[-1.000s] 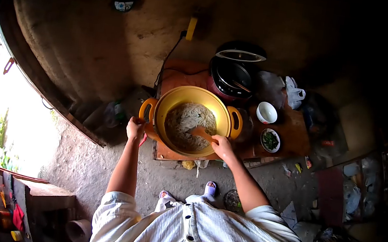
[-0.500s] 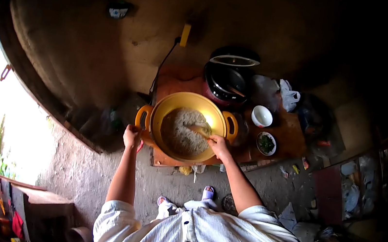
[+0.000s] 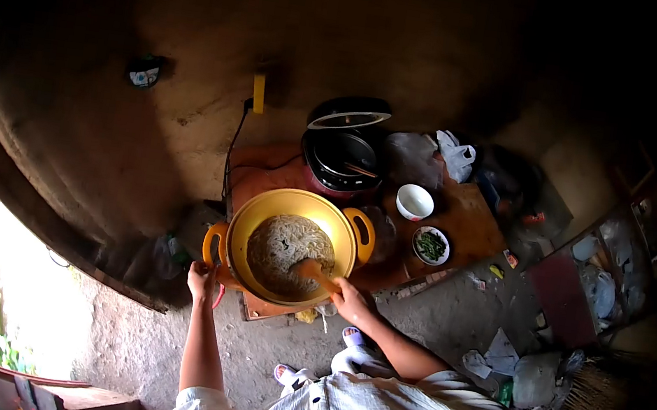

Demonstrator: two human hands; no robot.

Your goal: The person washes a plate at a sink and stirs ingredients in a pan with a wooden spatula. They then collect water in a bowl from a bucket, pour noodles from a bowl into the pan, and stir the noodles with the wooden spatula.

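Note:
A yellow pot (image 3: 248,215) with orange loop handles stands at the front left of the table. In it lie pale noodles (image 3: 283,236) in some liquid, with a dark fleck on top. My left hand (image 3: 201,279) is closed at the lower end of the pot's left handle (image 3: 213,245); the fingers are partly hidden. Closed on a wooden spoon (image 3: 319,275), my right hand (image 3: 352,301) is at the pot's near right rim, the spoon's head down in the noodles. To the right are a white bowl (image 3: 414,203) and a small bowl of chopped greens (image 3: 430,245).
Behind the pot, a dark cooker (image 3: 341,161) stands with its lid (image 3: 349,115) raised and a brown-handled utensil inside. Plastic bags (image 3: 455,156) lie at the back of the wooden table (image 3: 472,220). A yellow power strip (image 3: 258,93) hangs on the wall. Litter is scattered on the floor at right.
The spoon's head has moved toward the near right part of the noodles, and its handle slants more toward me. The view has shifted, so the table sits lower and more left.

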